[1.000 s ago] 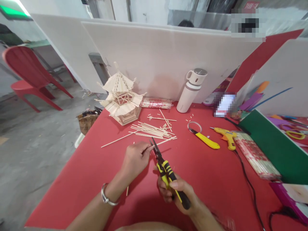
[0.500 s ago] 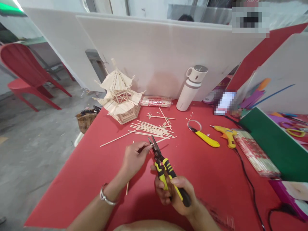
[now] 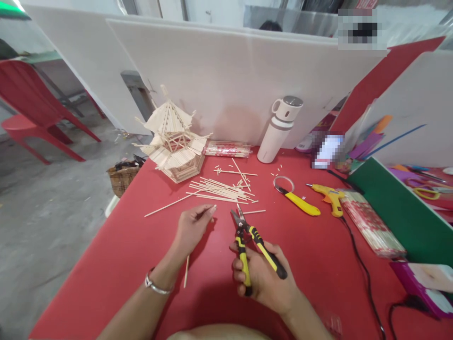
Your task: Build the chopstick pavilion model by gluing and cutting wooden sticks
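Observation:
My right hand (image 3: 265, 274) is wrapped around the yellow-and-black handles of a pair of pliers (image 3: 244, 236), whose jaws are spread apart. To its left, my left hand (image 3: 193, 229) is closed in a pinch, with the pale tip of a wooden stick just showing at the fingertips; most of it is hidden. A cut stick (image 3: 255, 211) lies on the red table beside the jaws. Beyond both hands is a loose pile of thin wooden sticks (image 3: 219, 191), with short offcuts (image 3: 243, 179) around it. Another stick (image 3: 186, 273) lies partly under my left hand.
A pagoda-like stick model (image 3: 177, 141) stands at the back left, near packaged sticks (image 3: 227, 149) and a white bottle (image 3: 275, 134). To the right are a yellow-handled cutter (image 3: 302, 204), a glue gun (image 3: 329, 196) with its cord, and another stick pack (image 3: 371, 222).
The pliers have drawn away from my left hand, and their jaws have opened wider. My left hand has shifted slightly left. A cut stick now lies apart near the jaws.

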{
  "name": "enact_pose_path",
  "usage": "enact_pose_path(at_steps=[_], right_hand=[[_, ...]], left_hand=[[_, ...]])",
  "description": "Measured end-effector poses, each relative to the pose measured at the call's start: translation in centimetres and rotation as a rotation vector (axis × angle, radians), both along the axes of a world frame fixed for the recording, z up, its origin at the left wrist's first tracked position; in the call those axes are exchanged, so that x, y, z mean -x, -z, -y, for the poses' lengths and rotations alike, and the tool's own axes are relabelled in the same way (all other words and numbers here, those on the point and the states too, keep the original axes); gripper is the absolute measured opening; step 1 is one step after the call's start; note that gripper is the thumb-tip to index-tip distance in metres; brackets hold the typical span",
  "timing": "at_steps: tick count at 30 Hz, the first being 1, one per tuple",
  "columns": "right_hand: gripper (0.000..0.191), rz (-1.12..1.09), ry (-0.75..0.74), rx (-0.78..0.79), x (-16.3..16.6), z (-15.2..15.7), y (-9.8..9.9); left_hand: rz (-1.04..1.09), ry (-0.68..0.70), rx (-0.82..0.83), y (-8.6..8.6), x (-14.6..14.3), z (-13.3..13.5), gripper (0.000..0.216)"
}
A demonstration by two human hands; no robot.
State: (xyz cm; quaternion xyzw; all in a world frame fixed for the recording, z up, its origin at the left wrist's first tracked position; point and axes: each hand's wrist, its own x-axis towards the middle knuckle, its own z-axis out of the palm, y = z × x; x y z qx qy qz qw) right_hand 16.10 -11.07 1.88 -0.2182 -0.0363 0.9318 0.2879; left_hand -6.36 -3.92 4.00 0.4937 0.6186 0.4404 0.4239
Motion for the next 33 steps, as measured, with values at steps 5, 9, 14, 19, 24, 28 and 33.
enact_pose_path(at_steps=[5, 9, 14, 19, 24, 28, 33], right_hand=[[0.081, 0.096, -0.17, -0.182, -2.0, 1.5, -1.3], [0.082, 1.052, -0.073, -0.699, -7.9, 2.0, -1.4], [0.079, 2.011, -0.172, -1.077, -17.2, 0.9, 1.7], [0.064, 2.244, -0.105, -1.36, -17.0, -0.9, 1.3], [0.037, 2.034, -0.104, -1.632, -7.5, -6.4, 0.0], [0.021, 2.04, -0.279, -1.597, -2.9, -9.7, 0.6], [0.02, 1.902, -0.311, -1.722, 2.2, -8.9, 1.3]], left_hand=[[-0.225, -0.002, -0.138, 0.6, 1.7, -0.8, 0.03], [-0.459, 0.098, -0.252, 0.5, 3.8, -0.2, 0.028], [-0.64, 0.171, -0.23, 1.4, 7.1, 1.8, 0.033], [-0.731, 0.152, -0.21, 2.7, 9.1, 2.9, 0.031], [-0.859, 0.219, -0.317, 2.2, 9.2, 2.3, 0.028], [-0.946, 0.276, -0.336, 2.0, 10.6, 2.1, 0.025], [-0.875, 0.337, -0.316, 3.5, 11.1, 1.9, 0.023]])
